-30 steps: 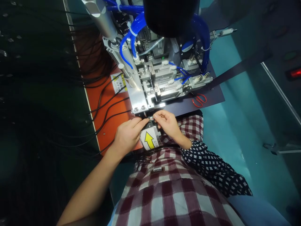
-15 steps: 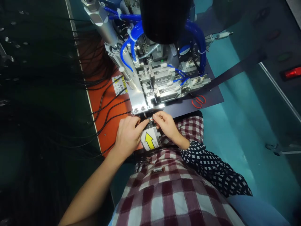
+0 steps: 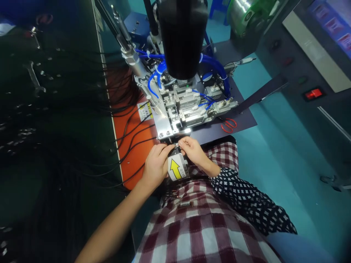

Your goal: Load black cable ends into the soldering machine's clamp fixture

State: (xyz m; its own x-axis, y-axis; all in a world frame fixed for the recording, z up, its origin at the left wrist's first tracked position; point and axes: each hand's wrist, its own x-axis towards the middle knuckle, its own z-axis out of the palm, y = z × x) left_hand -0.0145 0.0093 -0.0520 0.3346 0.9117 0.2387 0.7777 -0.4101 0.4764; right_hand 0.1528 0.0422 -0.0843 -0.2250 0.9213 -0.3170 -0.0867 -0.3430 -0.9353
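At the front edge of a metal machine [image 3: 189, 106] with blue air tubes, both my hands meet over a narrow track. My left hand [image 3: 156, 162] has its thumb and fingers closed near a small shiny piece [image 3: 176, 145], too small to name. From the other side my right hand [image 3: 192, 149] pinches at the same spot. What lies between the fingertips is mostly hidden. Just below them sits a white cover with a yellow arrow [image 3: 176, 169].
Black cables [image 3: 131, 142] run from a dark table [image 3: 63, 153] over the orange plate [image 3: 134, 160]. Red-handled scissors [image 3: 229, 125] lie on the machine's grey base. A black cylinder [image 3: 182, 44] hangs above the machine. A grey cabinet with a lit red switch [image 3: 313, 94] stands at right.
The view has tilted up and shifted, so more of the cabinet and the back shows. Both hands stay at the same spot on the machine, with little visible movement.
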